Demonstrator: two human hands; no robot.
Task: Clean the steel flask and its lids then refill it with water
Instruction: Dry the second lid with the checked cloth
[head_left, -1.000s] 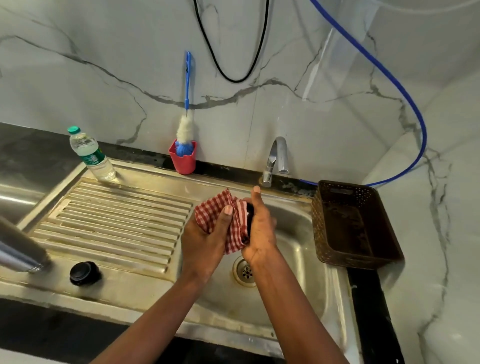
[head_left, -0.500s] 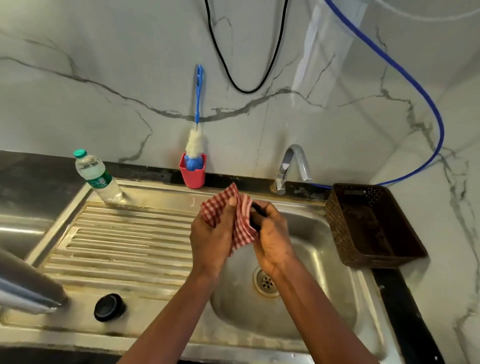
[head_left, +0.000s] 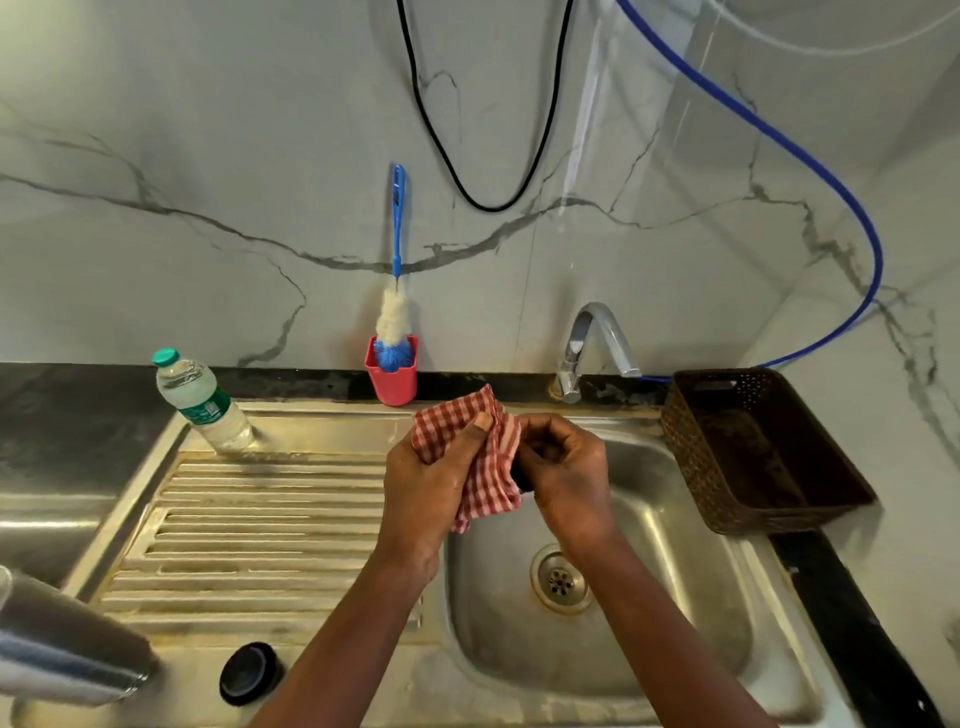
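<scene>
Steel flask (head_left: 67, 649) is laid at the near left of the surface (head_left: 260, 519), a black lid (head_left: 251, 674) beside it. Another dark lid (head_left: 522, 480) is pinched in the curled right grip (head_left: 566, 467) and rubbed with the checked cloth (head_left: 488, 467) clutched in the left grip (head_left: 431, 483). Lid wiping is judged under way; a turn within the cloth is called for next.

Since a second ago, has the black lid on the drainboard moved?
No. The black lid still lies just before the drainboard ridges; only the view shifted.
</scene>
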